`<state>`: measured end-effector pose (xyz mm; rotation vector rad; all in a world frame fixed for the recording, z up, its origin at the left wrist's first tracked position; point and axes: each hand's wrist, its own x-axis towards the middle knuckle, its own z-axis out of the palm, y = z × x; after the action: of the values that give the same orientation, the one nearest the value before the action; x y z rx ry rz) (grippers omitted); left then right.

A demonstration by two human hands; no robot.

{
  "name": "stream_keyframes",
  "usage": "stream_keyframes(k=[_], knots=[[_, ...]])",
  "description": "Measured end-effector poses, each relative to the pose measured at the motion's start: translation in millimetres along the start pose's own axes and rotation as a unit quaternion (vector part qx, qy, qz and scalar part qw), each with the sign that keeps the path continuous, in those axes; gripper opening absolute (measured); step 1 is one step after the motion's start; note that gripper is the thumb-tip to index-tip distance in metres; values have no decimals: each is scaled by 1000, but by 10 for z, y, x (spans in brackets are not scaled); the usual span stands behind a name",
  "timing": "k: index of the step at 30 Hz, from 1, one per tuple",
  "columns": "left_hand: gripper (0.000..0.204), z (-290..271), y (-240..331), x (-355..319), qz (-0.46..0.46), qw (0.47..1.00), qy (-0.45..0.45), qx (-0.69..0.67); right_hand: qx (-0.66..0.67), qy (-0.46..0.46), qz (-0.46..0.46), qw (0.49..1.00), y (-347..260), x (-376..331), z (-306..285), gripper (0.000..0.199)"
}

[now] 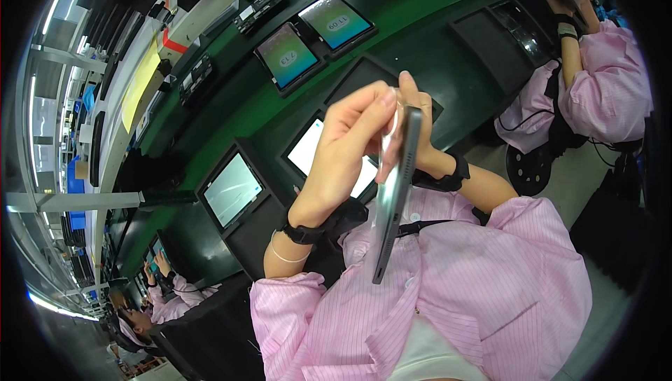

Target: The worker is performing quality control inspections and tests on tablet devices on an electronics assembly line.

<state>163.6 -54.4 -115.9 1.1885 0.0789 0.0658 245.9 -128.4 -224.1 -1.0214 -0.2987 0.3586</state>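
Observation:
A thin grey tablet [394,206] is held up in front of my chest, tilted and seen almost edge-on, with slots and a port along its side. My right hand [430,157] grips its upper end from behind; the tablet covers part of that hand. At the same end, my left hand [343,150] is closed in a pinch on a strip of transparent film [389,136] that runs along the tablet's face. How much of the film touches the screen cannot be made out. Black bands circle both my wrists.
Beyond my hands, a green-and-black bench carries black trays with lit tablets [287,57], [336,22]. White-screened tablets [306,146], [232,188] lie nearer. Co-workers in pink sit at right [605,87] and far left [171,300]. A shelf with a yellow sheet [140,83] runs along the left.

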Motion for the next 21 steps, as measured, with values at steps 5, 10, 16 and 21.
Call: stream_keyframes(k=[5,10,16,21], knots=[[22,-34,41,93,5,999,28,14,19,-20,-1,1000,79,-94,35,43],[24,-46,16,124,19,1000,17,14,84,-131,-35,987,-42,-185,89,23],[26,-18,34,60,22,999,18,41,79,-42,19,996,-101,-213,205,18],[29,15,83,39,25,995,32,91,31,-51,-8,998,-33,-194,133,19]])
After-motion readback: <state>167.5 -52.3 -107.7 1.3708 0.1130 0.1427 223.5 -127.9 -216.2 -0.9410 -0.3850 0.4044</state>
